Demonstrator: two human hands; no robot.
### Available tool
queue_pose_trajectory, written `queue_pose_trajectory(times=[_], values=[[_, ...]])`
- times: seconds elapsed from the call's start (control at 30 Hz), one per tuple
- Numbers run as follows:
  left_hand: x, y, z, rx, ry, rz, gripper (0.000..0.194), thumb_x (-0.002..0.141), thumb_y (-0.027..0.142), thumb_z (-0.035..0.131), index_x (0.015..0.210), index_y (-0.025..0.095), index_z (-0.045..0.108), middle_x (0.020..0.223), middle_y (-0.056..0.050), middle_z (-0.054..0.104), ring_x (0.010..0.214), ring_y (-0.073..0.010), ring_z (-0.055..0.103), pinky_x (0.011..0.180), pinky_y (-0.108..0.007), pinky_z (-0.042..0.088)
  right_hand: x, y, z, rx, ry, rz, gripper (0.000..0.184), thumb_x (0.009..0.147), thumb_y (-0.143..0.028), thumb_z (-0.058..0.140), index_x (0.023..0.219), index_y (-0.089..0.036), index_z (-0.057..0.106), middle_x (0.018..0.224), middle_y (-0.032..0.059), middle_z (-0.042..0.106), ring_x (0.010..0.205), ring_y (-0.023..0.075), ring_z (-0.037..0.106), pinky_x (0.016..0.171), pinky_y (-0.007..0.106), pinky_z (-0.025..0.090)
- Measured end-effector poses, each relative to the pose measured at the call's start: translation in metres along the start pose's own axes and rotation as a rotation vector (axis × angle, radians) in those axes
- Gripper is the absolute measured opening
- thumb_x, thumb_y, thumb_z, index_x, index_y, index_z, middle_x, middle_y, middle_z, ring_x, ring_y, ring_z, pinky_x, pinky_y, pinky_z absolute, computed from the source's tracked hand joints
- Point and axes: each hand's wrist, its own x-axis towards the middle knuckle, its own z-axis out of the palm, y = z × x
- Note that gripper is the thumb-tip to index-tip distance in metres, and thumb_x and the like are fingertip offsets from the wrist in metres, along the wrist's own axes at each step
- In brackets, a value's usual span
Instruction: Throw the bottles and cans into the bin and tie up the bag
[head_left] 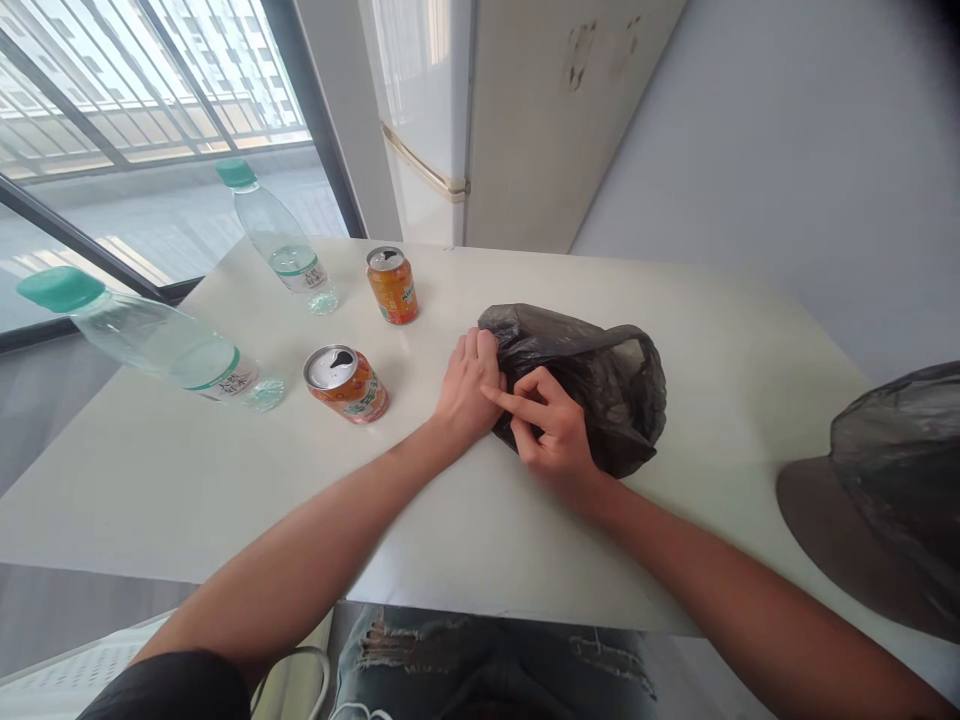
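Note:
A crumpled black plastic bag point(611, 385) lies on the white table in front of me. At its left edge, my left hand point(471, 388) is closed on the plastic, with its fingertips hidden. My right hand point(553, 432) rests against the near side of the bag, its fingers bent around a bit of plastic. One of its fingers stretches left and touches my left hand. What the bag holds, if anything, cannot be seen.
Left of the bag stand two opened orange soda cans point(346, 385) and two clear bottles point(169, 340) with green caps. A dark cap-shaped thing point(885, 490) with a thin plastic sheen sits at the right. Behind the table point(465, 540) is a white fridge point(427, 110).

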Motion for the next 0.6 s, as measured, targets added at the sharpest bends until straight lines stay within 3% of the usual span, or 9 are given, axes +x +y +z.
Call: queue_pose_trajectory(times=[0.13, 0.4, 0.6], values=[[0.0013, 0.0008, -0.0016, 0.006, -0.026, -0.024, 0.025, 0.085, 0.002, 0.044, 0.096, 0.023, 0.04, 0.104, -0.01, 0.055, 0.099, -0.0274, 0.054, 0.093, -0.046, 0.052, -0.0014, -0.0006, 0.0006, 0.008, -0.025, -0.068, 0.054, 0.096, -0.002, 0.052, 0.125, -0.038, 0.079, 0.09, 0.0022, 0.048, 0.081, 0.0153, 0.053, 0.072, 0.032, 0.052], [0.0004, 0.0039, -0.0039, 0.024, -0.056, -0.033, 0.021, 0.088, 0.005, 0.046, 0.096, 0.024, 0.04, 0.106, -0.011, 0.056, 0.1, -0.0281, 0.055, 0.092, -0.045, 0.051, 0.0011, -0.0005, 0.0002, -0.159, 0.007, -0.139, 0.067, 0.095, 0.002, 0.047, 0.151, -0.033, 0.062, 0.098, 0.0066, 0.055, 0.091, 0.0202, 0.055, 0.08, 0.038, 0.056], [0.0, 0.0051, -0.0043, 0.044, -0.081, -0.025, 0.016, 0.094, 0.008, 0.047, 0.098, 0.023, 0.04, 0.111, -0.012, 0.057, 0.103, -0.0282, 0.055, 0.091, -0.044, 0.05, 0.0003, -0.0003, -0.0015, -0.205, -0.027, -0.194, 0.066, 0.095, 0.002, 0.05, 0.149, -0.033, 0.063, 0.095, 0.0063, 0.052, 0.086, 0.0205, 0.051, 0.077, 0.039, 0.055]])
